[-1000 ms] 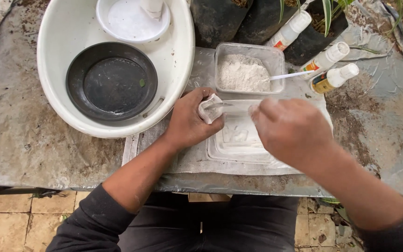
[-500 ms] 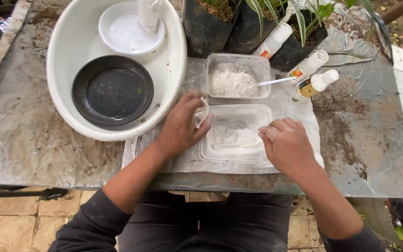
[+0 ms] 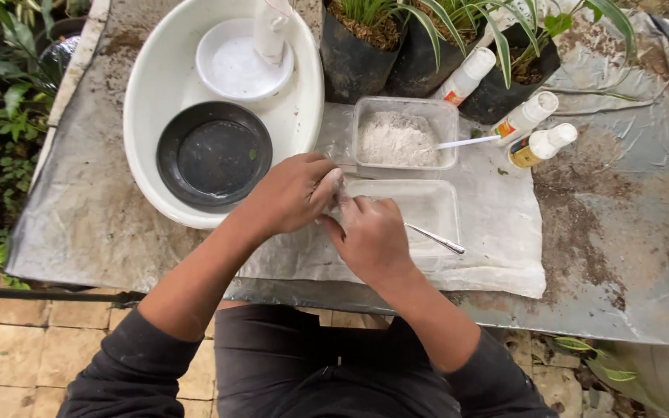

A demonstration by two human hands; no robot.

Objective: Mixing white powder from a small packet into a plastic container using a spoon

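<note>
A small white lump (image 3: 340, 192) is being pinched between the fingertips of the left hand (image 3: 292, 193) and right hand (image 3: 369, 236), over the clear tray (image 3: 437, 203) mid-table; it is best kept above the tray.

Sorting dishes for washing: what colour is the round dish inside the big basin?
Black dish, inside the white basin; the head view shows it clearly.

Soft, even daylight, overcast feel; shadows faint. Mild glare on white basin (image 3: 156, 93) rim and wet surface (image 3: 621, 232). Focus sharp centrally; slight wide-angle bending at edges.
</note>
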